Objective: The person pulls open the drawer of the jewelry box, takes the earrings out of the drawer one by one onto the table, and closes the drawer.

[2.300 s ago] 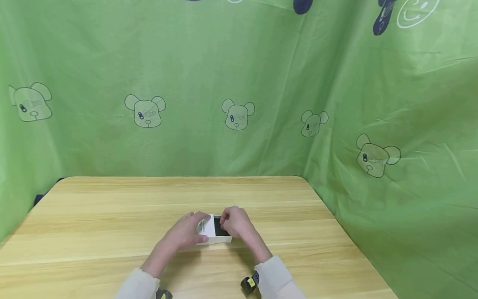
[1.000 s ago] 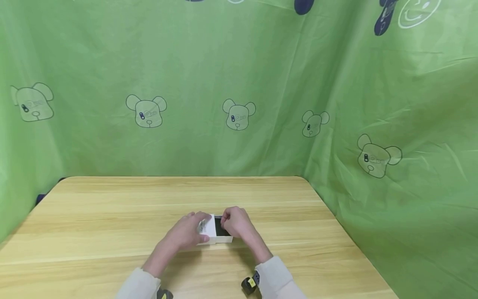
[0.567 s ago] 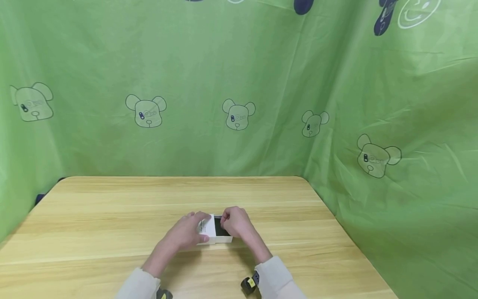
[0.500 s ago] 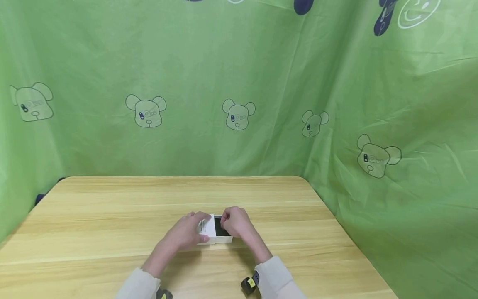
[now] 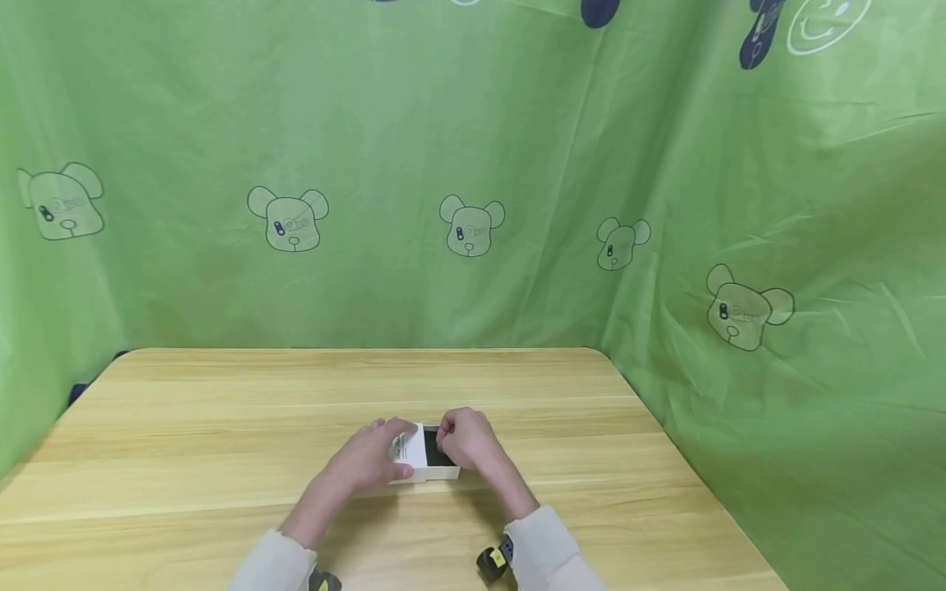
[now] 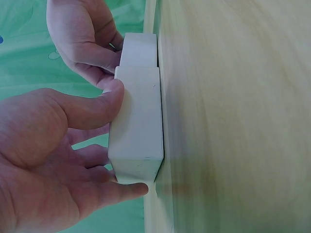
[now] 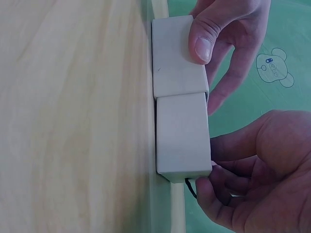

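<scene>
A white slide-out box lies flat on the table, its sleeve [image 5: 416, 451] on the left and its inner tray [image 5: 443, 474] pulled partly out to the right. Dark material [image 5: 434, 451] shows in the tray. My left hand [image 5: 365, 460] grips the sleeve, thumb against the near side and fingers over the top. Curled fingers of my right hand [image 5: 467, 439] hold the tray's right end, some fingertips reaching inside; what they touch there is hidden. A thin black cord [image 7: 191, 188] hangs at the tray's end in the right wrist view.
The wood-patterned table [image 5: 222, 419] extends around the box. A green curtain [image 5: 384, 271] with bear-head drawings hangs behind it and along the right side. Black wrist devices [image 5: 491, 564] sit near both sleeve cuffs.
</scene>
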{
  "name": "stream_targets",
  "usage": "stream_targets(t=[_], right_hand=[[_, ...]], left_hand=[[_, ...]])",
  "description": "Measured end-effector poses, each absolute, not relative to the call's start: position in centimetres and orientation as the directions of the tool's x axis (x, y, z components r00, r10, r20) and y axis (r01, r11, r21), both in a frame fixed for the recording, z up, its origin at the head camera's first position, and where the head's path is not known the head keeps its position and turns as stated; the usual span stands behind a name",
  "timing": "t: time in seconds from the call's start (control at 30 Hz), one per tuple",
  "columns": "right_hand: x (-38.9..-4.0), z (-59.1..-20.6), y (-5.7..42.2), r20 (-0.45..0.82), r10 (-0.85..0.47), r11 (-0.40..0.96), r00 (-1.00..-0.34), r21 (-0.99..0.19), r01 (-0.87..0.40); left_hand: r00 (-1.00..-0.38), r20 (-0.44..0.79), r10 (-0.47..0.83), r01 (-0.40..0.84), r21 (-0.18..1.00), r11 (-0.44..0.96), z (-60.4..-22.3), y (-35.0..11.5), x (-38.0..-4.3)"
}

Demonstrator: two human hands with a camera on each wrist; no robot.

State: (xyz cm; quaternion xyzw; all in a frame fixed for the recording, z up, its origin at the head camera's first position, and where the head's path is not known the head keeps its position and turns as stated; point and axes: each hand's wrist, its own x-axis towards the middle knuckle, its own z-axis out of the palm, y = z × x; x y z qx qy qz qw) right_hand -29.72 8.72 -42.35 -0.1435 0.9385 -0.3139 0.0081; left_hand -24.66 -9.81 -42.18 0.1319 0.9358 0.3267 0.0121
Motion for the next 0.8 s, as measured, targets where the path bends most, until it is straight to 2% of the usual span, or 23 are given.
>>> stream_targets(t=[0.8], right_hand=[[-29.75, -42.26, 8.60, 0.057, -0.263, 0.772, -0.963, -0.586, -0.246]], left_hand=[[-0.961, 0.079, 0.264, 0.257, 0.608, 0.751, -42.41, -9.92, -24.85]])
